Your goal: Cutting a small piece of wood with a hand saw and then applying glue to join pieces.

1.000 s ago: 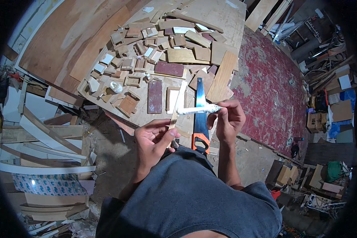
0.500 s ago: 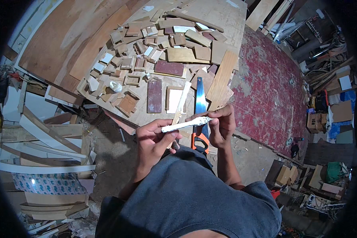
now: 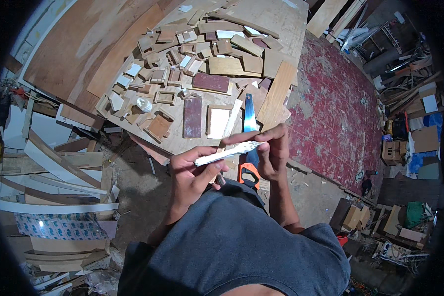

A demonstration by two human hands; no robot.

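Observation:
A narrow white tube-like piece with a rough, lumpy right end lies tilted between my two hands. My left hand grips its smooth left end between thumb and fingers. At the lumpy end my right hand pinches it, the index finger laid along its far side. A pale wooden strip runs from the worktable down behind the piece toward my left hand; whether that hand holds it too cannot be made out. Beyond my right hand lies a handsaw with an orange and black handle, its blade pointing away.
The worktable carries several small wooden box frames, dark red blocks, a long plank and a white spiral bulb. Offcuts are stacked at left; a worn red floor spreads at right.
The white piece has shifted slightly left, its lumpy end a little farther from me. My right fingers have moved slightly away from my body. My left grip stays on.

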